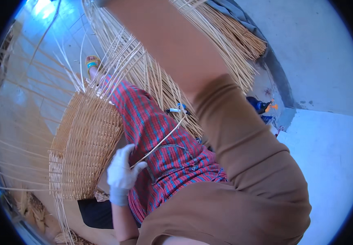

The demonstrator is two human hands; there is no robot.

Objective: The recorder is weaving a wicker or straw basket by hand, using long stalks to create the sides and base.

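Wall (319,53), upper right: pale grey-blue, plain, few small dark marks low down. Dark band (281,79): runs along its foot. White surface (327,163), lower right: brighter, meets the wall at an edge. Floor (72,30), left: pale, glossy. Light (43,9): blue-white glare, upper left.

A brown top (258,149), red checked bottoms (133,106) and a white left glove (120,170) are worn.

On my feed I see grey cloth (246,21), a pale wall (319,53) and, near it, a dark blue item (258,105).
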